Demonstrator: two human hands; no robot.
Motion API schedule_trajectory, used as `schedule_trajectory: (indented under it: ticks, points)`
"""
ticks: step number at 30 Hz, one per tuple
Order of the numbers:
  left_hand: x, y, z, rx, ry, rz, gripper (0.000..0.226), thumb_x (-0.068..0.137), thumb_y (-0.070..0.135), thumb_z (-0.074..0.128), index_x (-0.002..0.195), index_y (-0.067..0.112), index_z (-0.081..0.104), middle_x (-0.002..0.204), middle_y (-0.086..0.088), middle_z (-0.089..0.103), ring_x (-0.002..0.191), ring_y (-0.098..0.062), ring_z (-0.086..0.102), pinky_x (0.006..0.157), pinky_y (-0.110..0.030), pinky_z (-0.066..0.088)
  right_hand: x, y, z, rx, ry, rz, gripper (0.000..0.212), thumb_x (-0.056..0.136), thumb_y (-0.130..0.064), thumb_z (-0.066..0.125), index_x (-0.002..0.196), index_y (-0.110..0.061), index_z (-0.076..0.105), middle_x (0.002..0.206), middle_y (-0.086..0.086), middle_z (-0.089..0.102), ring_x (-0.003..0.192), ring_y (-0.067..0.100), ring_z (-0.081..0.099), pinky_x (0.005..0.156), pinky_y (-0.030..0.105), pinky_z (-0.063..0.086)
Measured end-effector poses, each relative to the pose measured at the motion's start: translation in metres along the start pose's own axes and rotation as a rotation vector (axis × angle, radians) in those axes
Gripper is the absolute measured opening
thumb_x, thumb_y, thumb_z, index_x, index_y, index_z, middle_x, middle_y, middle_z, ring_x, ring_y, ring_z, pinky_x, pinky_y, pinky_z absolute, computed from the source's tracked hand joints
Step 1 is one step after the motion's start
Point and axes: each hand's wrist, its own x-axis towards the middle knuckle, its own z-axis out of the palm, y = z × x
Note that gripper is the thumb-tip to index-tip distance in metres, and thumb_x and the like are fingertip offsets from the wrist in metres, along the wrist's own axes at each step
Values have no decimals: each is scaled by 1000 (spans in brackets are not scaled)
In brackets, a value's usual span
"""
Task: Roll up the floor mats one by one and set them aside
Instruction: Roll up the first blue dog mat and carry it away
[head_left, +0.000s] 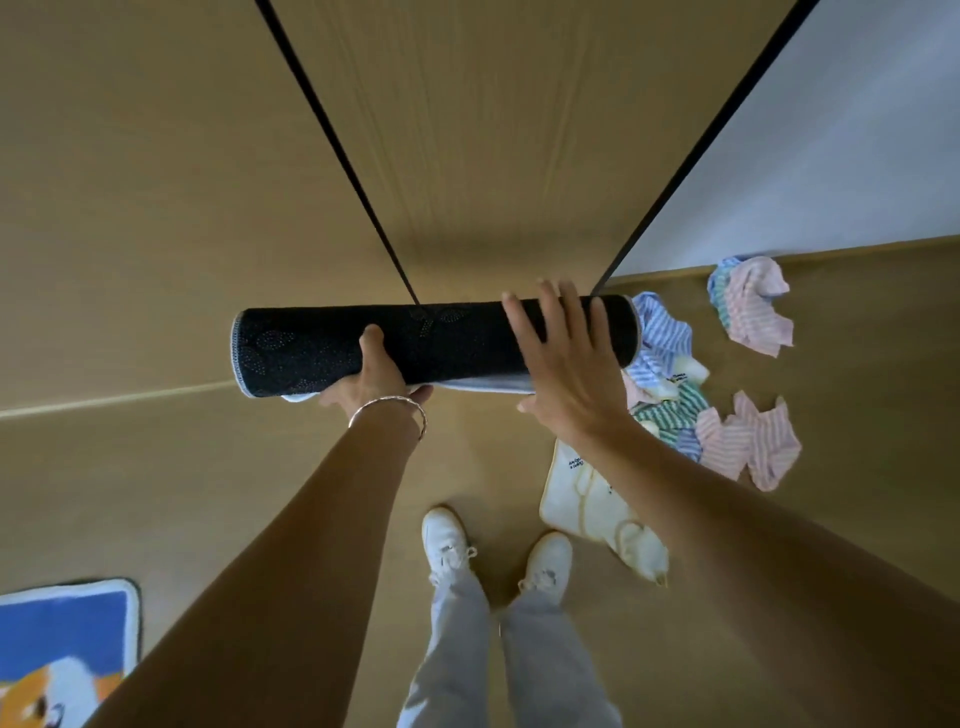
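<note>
Tan wooden floor (208, 467) lies underfoot, with white shoes (447, 540), a blue picture mat (57, 654) lying flat at near left and striped cloths (748, 447) at right. Farther out, the black dotted rolled mat (441, 338) sits level against brown wood panels (467, 156). The left hand (374, 379) has its grip wrapped round the roll from below. The right hand (566, 364) lies on it, fingers straight and spread.

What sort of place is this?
Most likely a room in a home: a wood-look floor, tall wooden cabinet panels, a cartoon floor mat lying flat, a rolled black mat, and striped cloths scattered about.
</note>
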Motion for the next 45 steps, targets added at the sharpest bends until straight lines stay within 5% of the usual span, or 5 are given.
schedule_trajectory:
  ticks: [19,21,26,34,45]
  points:
    - [199,-109,20,441,-264,-35,58,86,57,54,121,12,45,106,-11,61,83,-27,66,59,-33,55,41,-14,229,-69,-6,-1,88,55,-10,77,137,-12,44,103,18,58,87,37,56,91,57,42]
    - [212,-121,13,845,-337,188,56,88,63,45,114,15,54,100,-11,66,80,-28,66,69,-37,53,41,-5,249,-88,-34,29,87,54,-11,78,134,-13,45,99,16,58,85,36,56,90,55,43]
    - [251,-174,16,1642,-508,1698,98,44,43,91,127,13,48,113,-18,60,99,-36,60,83,-48,49,36,15,300,-103,-46,12,84,55,-12,77,133,-13,45,97,15,58,83,35,56,89,54,42]
    - [341,-237,56,2089,-424,1640,95,73,27,70,143,30,6,138,-12,44,125,-32,44,94,-57,41,36,21,406,-4,34,-80,74,56,-9,75,128,-10,54,102,15,62,89,37,58,93,55,42]
    - [426,-288,104,2106,-289,1816,102,79,46,68,144,32,-9,119,-8,48,97,-25,50,70,-41,48,89,46,504,-124,-5,40,62,54,-14,83,111,-18,60,95,11,59,88,34,55,78,49,44]
